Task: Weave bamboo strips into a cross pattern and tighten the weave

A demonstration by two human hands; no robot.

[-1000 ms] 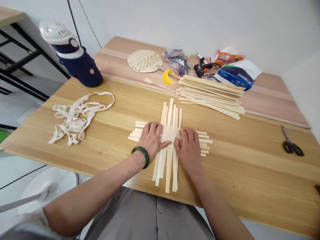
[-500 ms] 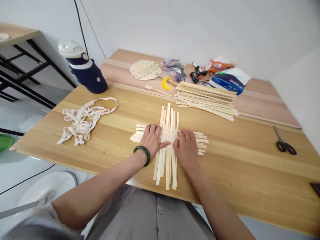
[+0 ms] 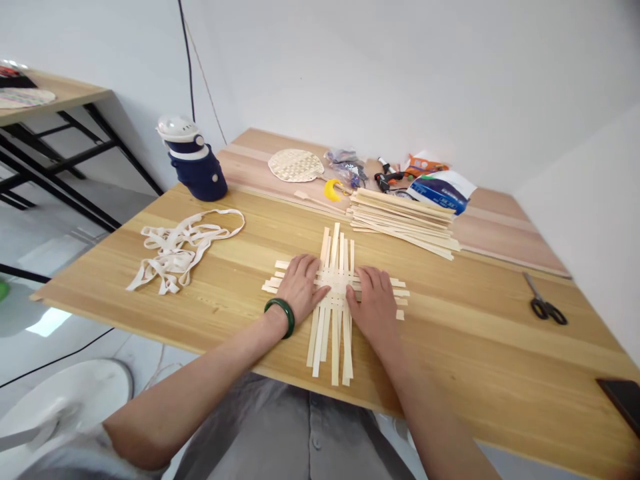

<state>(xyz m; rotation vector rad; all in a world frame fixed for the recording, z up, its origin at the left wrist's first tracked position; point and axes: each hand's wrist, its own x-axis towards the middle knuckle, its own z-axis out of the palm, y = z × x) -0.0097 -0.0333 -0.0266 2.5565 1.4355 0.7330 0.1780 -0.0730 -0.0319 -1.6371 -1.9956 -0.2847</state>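
Observation:
A cross of pale flat bamboo-like strips (image 3: pixel 336 283) lies on the wooden table, woven over and under at its middle. My left hand (image 3: pixel 300 288), with a green bangle (image 3: pixel 281 317) on the wrist, rests on the left arm of the weave. Its thumb points inward, apart from the fingers. Across the weave, my right hand (image 3: pixel 374 300) lies on the right arm, fingers slightly bent and thumb apart. Both palms face down and press on the strips; neither hand is wrapped round anything. Parts of the sideways strips are hidden under the hands.
Behind the weave lies a pile of loose strips (image 3: pixel 405 220). A woven fan (image 3: pixel 296 165), a yellow tassel (image 3: pixel 332 190) and plastic packs (image 3: pixel 440 190) are at the back. White cloth tape (image 3: pixel 187 247) and a blue bottle (image 3: pixel 200 170) stay left; scissors (image 3: pixel 545 303) lie right.
My thumbs have drawn apart from the centre of the weave, so more of the woven middle shows. The camera view has shifted, and a dark object's edge shows more at the right.

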